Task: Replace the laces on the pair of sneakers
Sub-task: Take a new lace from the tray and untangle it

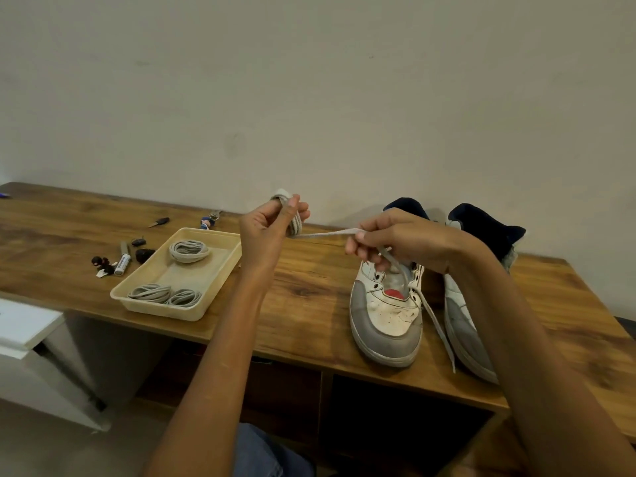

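Two white and grey sneakers stand on the wooden table, toes toward me. The left sneaker (pixel 385 315) has no lace in its eyelets; the right sneaker (pixel 464 325) is partly hidden behind my right forearm. My left hand (pixel 272 228) holds a grey lace (pixel 323 234) wound in a coil around its fingers. From that coil the lace runs taut to my right hand (pixel 395 246), which pinches it above the left sneaker. The loose end hangs down past the sneaker's toe over the table edge.
A cream plastic tray (pixel 220 270) at the left holds three coiled grey laces. Beyond it lie a marker (pixel 123 261), small dark items and a keyring (pixel 210 220). A white cabinet (pixel 24 332) stands below the table's left end. The wall is close behind.
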{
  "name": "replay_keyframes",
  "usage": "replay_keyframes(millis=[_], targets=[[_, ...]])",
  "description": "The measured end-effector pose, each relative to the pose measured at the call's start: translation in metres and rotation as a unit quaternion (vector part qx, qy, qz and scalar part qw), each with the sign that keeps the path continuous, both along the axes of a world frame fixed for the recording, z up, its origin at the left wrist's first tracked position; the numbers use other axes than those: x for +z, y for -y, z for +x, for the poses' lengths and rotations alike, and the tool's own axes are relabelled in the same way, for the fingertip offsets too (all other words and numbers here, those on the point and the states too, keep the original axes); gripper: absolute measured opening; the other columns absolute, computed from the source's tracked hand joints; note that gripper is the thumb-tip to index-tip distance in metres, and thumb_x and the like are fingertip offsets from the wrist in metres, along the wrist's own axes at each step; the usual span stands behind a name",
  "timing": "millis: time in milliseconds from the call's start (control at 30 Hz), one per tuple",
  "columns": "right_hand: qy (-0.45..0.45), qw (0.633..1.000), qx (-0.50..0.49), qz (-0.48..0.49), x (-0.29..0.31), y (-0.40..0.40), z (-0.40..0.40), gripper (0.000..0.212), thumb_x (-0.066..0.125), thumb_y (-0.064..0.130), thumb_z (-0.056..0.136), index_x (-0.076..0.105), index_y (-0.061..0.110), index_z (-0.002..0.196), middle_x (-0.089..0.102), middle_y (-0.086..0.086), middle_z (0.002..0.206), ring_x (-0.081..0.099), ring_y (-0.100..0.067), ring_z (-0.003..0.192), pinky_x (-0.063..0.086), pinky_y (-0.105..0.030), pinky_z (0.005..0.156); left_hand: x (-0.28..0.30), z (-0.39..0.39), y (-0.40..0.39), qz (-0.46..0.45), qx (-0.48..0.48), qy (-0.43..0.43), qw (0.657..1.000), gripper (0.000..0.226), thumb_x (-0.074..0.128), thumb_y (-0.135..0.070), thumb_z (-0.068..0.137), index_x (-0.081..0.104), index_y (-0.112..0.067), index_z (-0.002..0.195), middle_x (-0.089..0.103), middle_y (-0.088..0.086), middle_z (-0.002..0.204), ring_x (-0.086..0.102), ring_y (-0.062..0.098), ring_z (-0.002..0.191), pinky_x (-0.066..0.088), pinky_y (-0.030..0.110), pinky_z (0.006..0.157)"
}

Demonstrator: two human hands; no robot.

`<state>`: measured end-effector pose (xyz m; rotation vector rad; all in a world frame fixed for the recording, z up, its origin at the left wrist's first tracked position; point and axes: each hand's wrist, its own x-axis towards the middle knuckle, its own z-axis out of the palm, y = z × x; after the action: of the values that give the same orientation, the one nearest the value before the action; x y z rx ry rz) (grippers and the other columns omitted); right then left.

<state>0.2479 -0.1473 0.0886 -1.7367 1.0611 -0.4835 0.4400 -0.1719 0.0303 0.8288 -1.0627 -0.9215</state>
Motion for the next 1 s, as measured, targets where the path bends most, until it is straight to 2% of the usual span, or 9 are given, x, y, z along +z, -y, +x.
replay_keyframes(millis=[100,233,367,467,567,700,800,900,1000], targets=[[0.087,0.995,-0.041,0.019,0.002,0.002,-0.001,0.029,0.038,0.010,0.099,0.058,0.006,0.079,0.044,0.005,0.054,0.031,-0.003,0.043,0.021,-0.015,0.039,-0.002,-0.005,0.000,-0.003,-0.026,0.025,0.999,0.011,0.059,-0.013,0.089,0.070,-0.016,0.088,0.073,-0.002,0.078,0.070,0.015,0.079,0.056,0.031,0.078],[0.226,0.965,-0.069,0.117,0.004,0.004,-0.007,0.028,0.038,0.016,0.095,0.048,0.011,0.069,0.034,0.007,0.051,0.025,-0.002,0.041,0.013,-0.015,0.037,0.000,-0.004,0.004,0.026,-0.061,-0.091,0.994,0.017,0.052,-0.013,0.094,0.065,-0.005,0.100,0.071,0.001,0.082,0.069,0.013,0.081,0.055,0.022,0.073],[0.127,0.987,0.001,0.102,0.007,0.001,-0.011,0.033,0.037,0.015,0.097,0.052,0.008,0.069,0.038,0.005,0.050,0.027,-0.002,0.040,0.017,-0.013,0.033,0.002,-0.001,0.006,0.049,-0.072,-0.217,0.972,0.017,0.048,-0.012,0.096,0.062,-0.003,0.096,0.072,0.000,0.077,0.069,0.010,0.075,0.056,0.021,0.072],[0.057,0.993,0.036,0.093,0.008,-0.001,-0.012,0.036,0.040,0.017,0.098,0.058,0.005,0.070,0.044,0.004,0.049,0.030,-0.002,0.038,0.022,-0.013,0.033,0.006,0.008,0.010,0.065,-0.091,-0.411,0.905,0.016,0.046,-0.011,0.097,0.057,-0.001,0.091,0.071,0.005,0.070,0.069,0.010,0.066,0.058,0.025,0.069],[0.010,0.995,0.055,0.081,0.005,-0.001,-0.011,0.038,0.038,0.017,0.099,0.061,0.004,0.072,0.047,0.003,0.051,0.032,-0.002,0.039,0.024,-0.012,0.034,0.005,0.017,0.011,0.076,-0.102,-0.525,0.841,0.016,0.046,-0.009,0.096,0.054,0.001,0.088,0.069,0.010,0.066,0.069,0.014,0.060,0.055,0.029,0.078],[-0.010,0.995,0.054,0.081,0.002,0.000,-0.012,0.039,0.036,0.016,0.100,0.062,0.003,0.074,0.048,0.002,0.053,0.033,-0.002,0.041,0.024,-0.014,0.036,0.004,0.020,0.011,0.086,-0.101,-0.548,0.826,0.017,0.045,-0.010,0.097,0.054,0.002,0.087,0.069,0.012,0.065,0.069,0.017,0.059,0.051,0.028,0.085],[0.019,0.996,0.039,0.080,0.005,0.001,-0.017,0.039,0.036,0.015,0.100,0.062,0.003,0.073,0.047,0.001,0.052,0.032,-0.003,0.040,0.025,-0.013,0.035,0.006,0.019,0.011,0.084,-0.097,-0.521,0.844,0.016,0.046,-0.010,0.096,0.054,0.001,0.087,0.069,0.012,0.066,0.069,0.013,0.060,0.055,0.029,0.076],[0.070,0.994,0.000,0.082,0.004,0.004,-0.025,0.042,0.037,0.016,0.099,0.064,0.006,0.068,0.045,0.002,0.051,0.031,-0.002,0.039,0.022,-0.013,0.034,0.007,0.017,0.009,0.085,-0.111,-0.540,0.830,0.016,0.047,-0.008,0.096,0.056,0.003,0.087,0.069,0.014,0.066,0.069,0.016,0.058,0.057,0.028,0.063],[0.109,0.990,-0.022,0.091,0.000,0.007,-0.026,0.039,0.038,0.017,0.098,0.060,0.006,0.069,0.043,0.003,0.050,0.031,-0.002,0.040,0.019,-0.014,0.035,0.006,0.018,0.009,0.085,-0.117,-0.545,0.826,0.016,0.047,-0.008,0.095,0.056,0.004,0.089,0.069,0.015,0.067,0.069,0.017,0.058,0.058,0.029,0.060]])
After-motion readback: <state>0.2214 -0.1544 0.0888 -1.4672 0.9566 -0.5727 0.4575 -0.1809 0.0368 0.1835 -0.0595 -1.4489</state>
